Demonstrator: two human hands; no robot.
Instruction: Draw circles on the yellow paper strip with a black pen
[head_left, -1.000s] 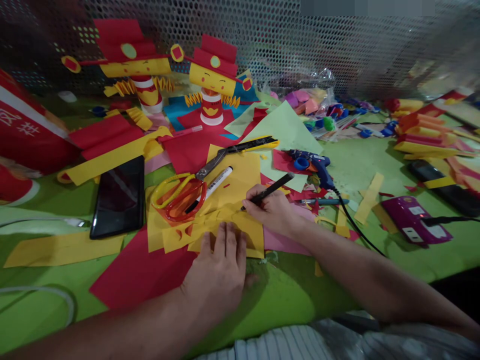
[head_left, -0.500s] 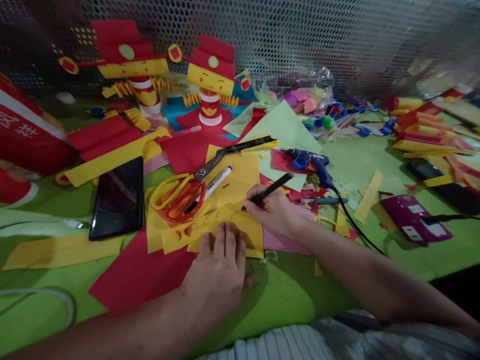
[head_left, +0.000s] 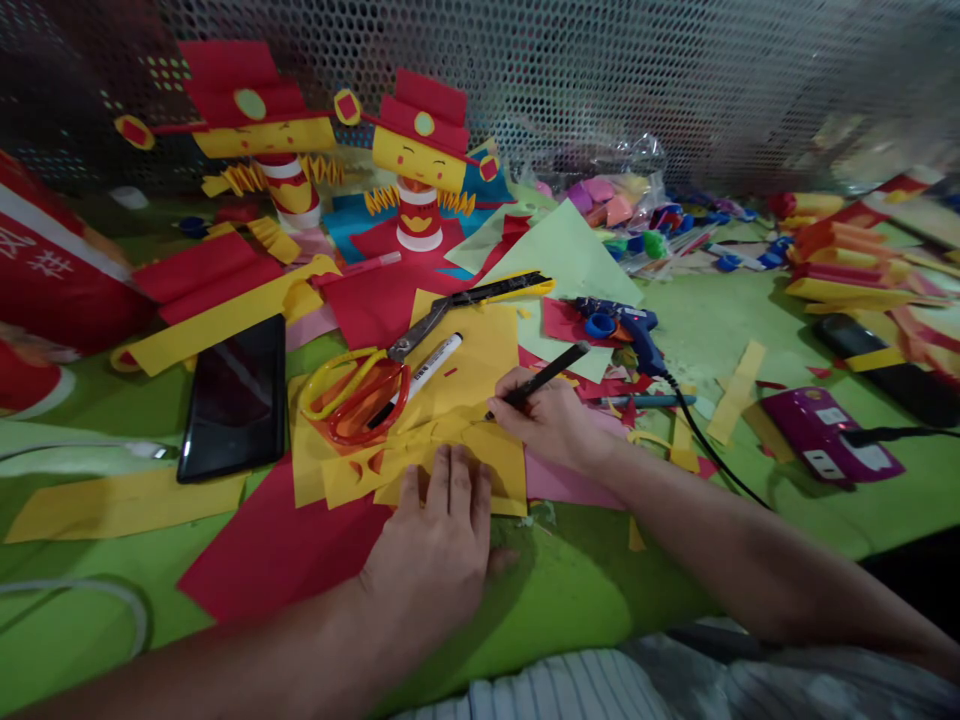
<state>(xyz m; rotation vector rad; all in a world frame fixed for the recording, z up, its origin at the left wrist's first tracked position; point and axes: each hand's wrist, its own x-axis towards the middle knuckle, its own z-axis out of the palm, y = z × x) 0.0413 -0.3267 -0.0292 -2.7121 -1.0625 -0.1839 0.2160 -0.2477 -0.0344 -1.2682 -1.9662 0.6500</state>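
My right hand [head_left: 540,415] is closed round a black pen [head_left: 551,370], its tip down at the yellow paper [head_left: 491,345]. Flat on that paper, with fingers stretched out, lies my left hand [head_left: 442,530]. Between and beyond the hands are cut yellow paper pieces [head_left: 356,475]; their exact shapes are hard to make out. A pair of scissors [head_left: 409,345] with yellow and red-orange handles rests on the sheet, and a white marker [head_left: 427,370] with a black cap lies partly behind a handle loop. Red paper [head_left: 281,550] sticks out under the yellow sheets.
Two paper figures [head_left: 420,150] with red hats stand at the back. A box cutter [head_left: 517,287], a blue glue gun [head_left: 630,325] and a purple power adapter [head_left: 829,435] lie rightward. Left are a black phone [head_left: 234,400] and a white cable [head_left: 90,447]. Metal mesh [head_left: 570,80] rises behind.
The pen tip has shifted very slightly along the yellow paper with my right hand. My left hand stays in place, and the view has moved a touch.
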